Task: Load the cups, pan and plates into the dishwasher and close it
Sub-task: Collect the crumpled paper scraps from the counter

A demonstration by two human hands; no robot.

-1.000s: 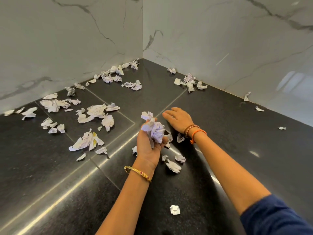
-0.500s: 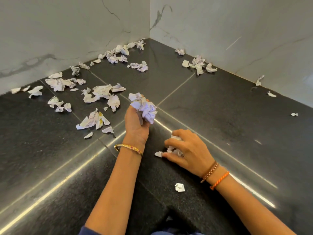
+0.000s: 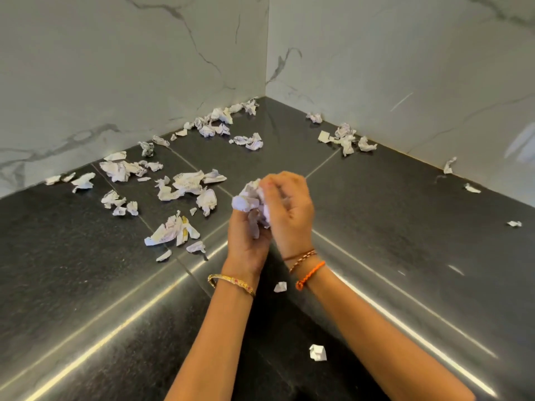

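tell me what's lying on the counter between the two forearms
In the head view, one small crumpled paper scrap lies on the black counter between them, just below the wrists.

Paper scraps (image 3: 185, 185) left of hands (image 3: 272, 215).

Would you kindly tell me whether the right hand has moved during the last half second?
Yes: the right hand rose off the black stone counter to the crumpled paper wad.

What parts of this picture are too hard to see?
- Head view: the writing on the paper scraps is too small to read.
- The paper wad is partly covered by the right hand, whose fingers are motion-blurred.
- The left hand faces away; its palm is hidden.
- Both arms are cut off by the bottom edge.
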